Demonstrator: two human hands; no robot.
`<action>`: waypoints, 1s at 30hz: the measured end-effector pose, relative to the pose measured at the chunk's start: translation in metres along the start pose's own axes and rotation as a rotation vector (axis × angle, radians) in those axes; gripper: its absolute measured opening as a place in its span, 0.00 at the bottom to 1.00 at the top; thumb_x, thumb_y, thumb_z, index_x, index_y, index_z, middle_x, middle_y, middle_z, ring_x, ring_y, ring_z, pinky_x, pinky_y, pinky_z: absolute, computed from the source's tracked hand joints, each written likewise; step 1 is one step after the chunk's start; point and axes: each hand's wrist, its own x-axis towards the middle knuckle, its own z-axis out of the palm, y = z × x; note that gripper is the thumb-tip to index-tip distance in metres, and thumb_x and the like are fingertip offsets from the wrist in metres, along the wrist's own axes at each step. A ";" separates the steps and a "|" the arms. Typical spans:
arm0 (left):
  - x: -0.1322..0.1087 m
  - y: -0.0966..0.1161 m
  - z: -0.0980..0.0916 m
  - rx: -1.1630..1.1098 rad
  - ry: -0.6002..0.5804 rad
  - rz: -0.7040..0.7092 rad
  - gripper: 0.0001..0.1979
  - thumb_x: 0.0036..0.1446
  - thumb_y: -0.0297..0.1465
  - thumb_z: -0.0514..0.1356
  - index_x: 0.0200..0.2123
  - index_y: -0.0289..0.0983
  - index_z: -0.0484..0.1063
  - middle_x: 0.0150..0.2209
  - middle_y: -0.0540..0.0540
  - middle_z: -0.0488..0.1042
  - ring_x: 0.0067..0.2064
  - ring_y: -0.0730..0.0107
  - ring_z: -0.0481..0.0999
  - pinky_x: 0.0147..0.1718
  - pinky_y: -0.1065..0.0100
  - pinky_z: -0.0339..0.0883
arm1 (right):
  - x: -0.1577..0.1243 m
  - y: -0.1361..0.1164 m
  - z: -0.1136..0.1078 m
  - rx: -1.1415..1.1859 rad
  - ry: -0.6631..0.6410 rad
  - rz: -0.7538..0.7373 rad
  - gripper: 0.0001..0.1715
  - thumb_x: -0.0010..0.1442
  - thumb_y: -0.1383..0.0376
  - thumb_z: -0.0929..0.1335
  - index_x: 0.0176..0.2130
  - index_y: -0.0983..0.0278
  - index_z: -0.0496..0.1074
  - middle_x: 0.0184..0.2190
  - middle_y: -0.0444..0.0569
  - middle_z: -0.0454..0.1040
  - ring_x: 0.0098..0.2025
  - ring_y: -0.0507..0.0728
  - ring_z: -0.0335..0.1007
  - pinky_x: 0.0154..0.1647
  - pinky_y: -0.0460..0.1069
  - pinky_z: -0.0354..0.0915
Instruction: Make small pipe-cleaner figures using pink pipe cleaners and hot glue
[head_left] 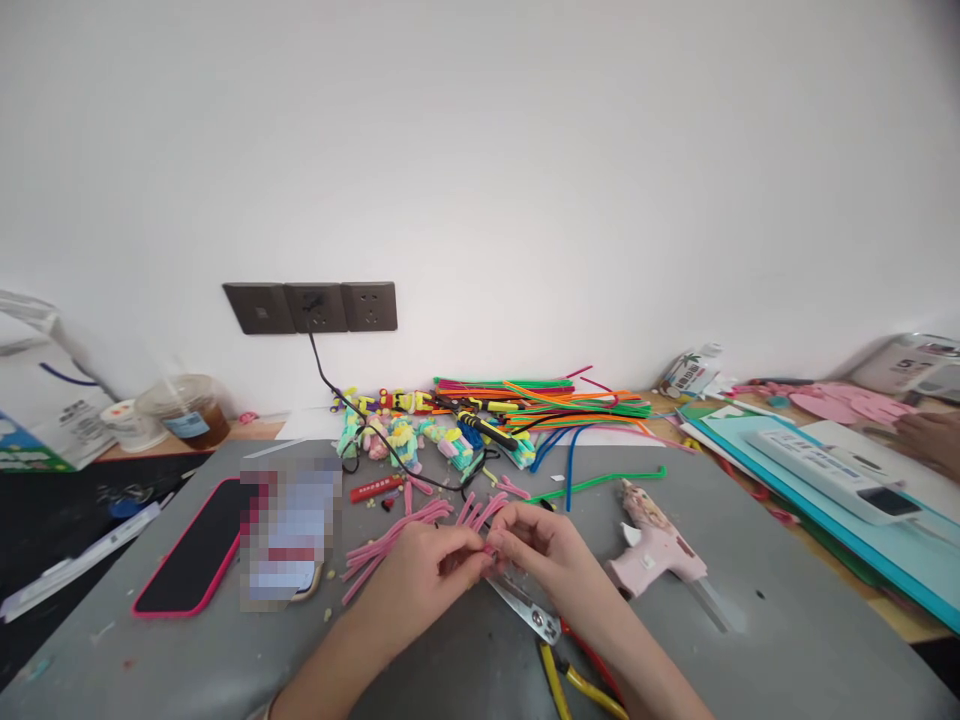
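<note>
My left hand (427, 565) and my right hand (541, 545) meet over the front middle of the grey mat. Both are closed in a pinch on a short pink pipe cleaner piece (490, 549), mostly hidden by the fingertips. Several cut pink pipe cleaners (390, 541) lie just behind and left of my left hand. Under my right hand lies a pair of scissors (534, 612), its silver blades partly covered. Nearer the front edge are two yellow tool handles (555, 682). A pink glue gun (654, 550) with a clear stick rests to the right.
Long pipe cleaners (577, 408) and small fuzzy figures (405, 440) line the wall. A black cord (324, 372) runs from the socket. Phones (196, 550) lie left, near a drink cup (196, 415). At right are teal folders (750, 470) and another person's hand (930, 440).
</note>
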 end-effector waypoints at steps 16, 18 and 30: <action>-0.001 -0.001 0.016 0.004 0.115 0.023 0.11 0.58 0.28 0.58 0.25 0.36 0.76 0.24 0.50 0.77 0.25 0.72 0.71 0.27 0.73 0.59 | -0.014 0.008 -0.007 -0.375 0.059 -0.128 0.11 0.63 0.60 0.69 0.30 0.63 0.72 0.26 0.44 0.71 0.28 0.54 0.63 0.29 0.47 0.57; 0.001 -0.005 0.008 0.079 0.130 0.050 0.10 0.60 0.30 0.58 0.29 0.38 0.79 0.26 0.50 0.79 0.28 0.70 0.73 0.29 0.72 0.60 | -0.013 0.009 -0.007 -0.377 0.088 -0.111 0.11 0.63 0.59 0.68 0.32 0.63 0.73 0.26 0.44 0.72 0.29 0.54 0.64 0.30 0.47 0.58; 0.001 -0.055 -0.071 0.550 0.383 -0.278 0.11 0.59 0.34 0.59 0.36 0.40 0.81 0.37 0.42 0.79 0.39 0.56 0.77 0.38 0.64 0.63 | -0.020 0.007 -0.029 -0.497 0.328 -0.189 0.20 0.65 0.53 0.65 0.50 0.61 0.74 0.31 0.48 0.75 0.32 0.57 0.68 0.33 0.49 0.62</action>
